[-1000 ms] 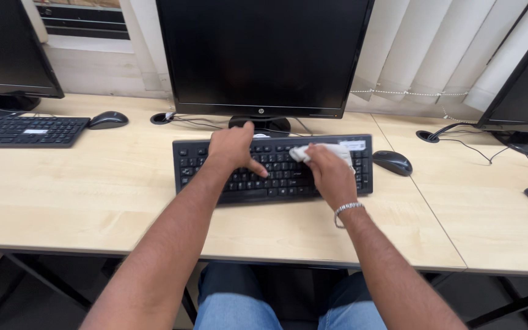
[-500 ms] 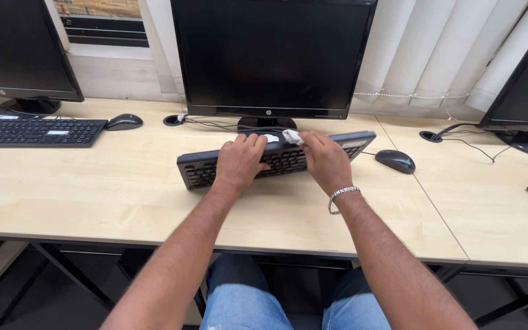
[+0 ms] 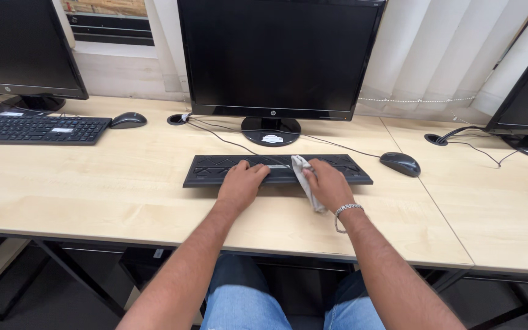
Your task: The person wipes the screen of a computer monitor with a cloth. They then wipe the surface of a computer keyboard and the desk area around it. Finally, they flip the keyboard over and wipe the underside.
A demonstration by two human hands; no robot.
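My left hand [image 3: 241,182] rests palm-down on the black keyboard [image 3: 215,170], fingers loosely apart, gripping nothing. My right hand [image 3: 327,185] is closed around a grey cloth [image 3: 304,177] at the keyboard's near edge. Bare desk [image 3: 123,183] lies open to the left of my left hand; a mouse [image 3: 400,163] sits right of my right hand, a monitor [image 3: 279,58] stands beyond both. Half a second ago the keyboard stood tilted; now it lies flat, underside up. Both forearms reach forward, wrists straight.
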